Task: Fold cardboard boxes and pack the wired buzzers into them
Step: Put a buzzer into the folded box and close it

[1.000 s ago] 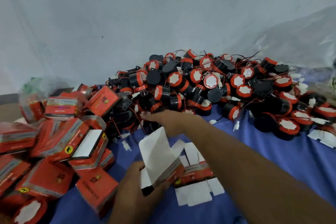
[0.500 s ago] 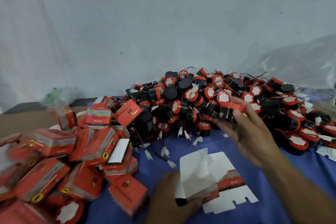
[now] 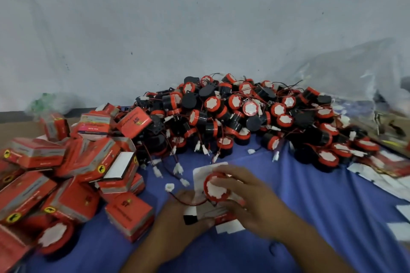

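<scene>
My right hand (image 3: 250, 204) grips a round red-and-black wired buzzer (image 3: 216, 188) with a white face, held at the open mouth of a red and white cardboard box (image 3: 213, 214). My left hand (image 3: 179, 217) holds that box from its left side. The buzzer's red wire (image 3: 186, 202) loops over my left fingers and ends in a white plug (image 3: 169, 187). Behind lies a big heap of loose buzzers (image 3: 244, 115).
Several closed red boxes (image 3: 73, 168) are piled at the left on the blue cloth (image 3: 321, 217). Flat unfolded box blanks (image 3: 386, 173) lie at the right. One loose buzzer (image 3: 53, 236) sits at the near left. A clear plastic bag (image 3: 355, 80) stands at the back right.
My right hand picked a buzzer from the heap and brought it down and left to the box. My left hand kept hold of the box. The camera tilted up slightly.
</scene>
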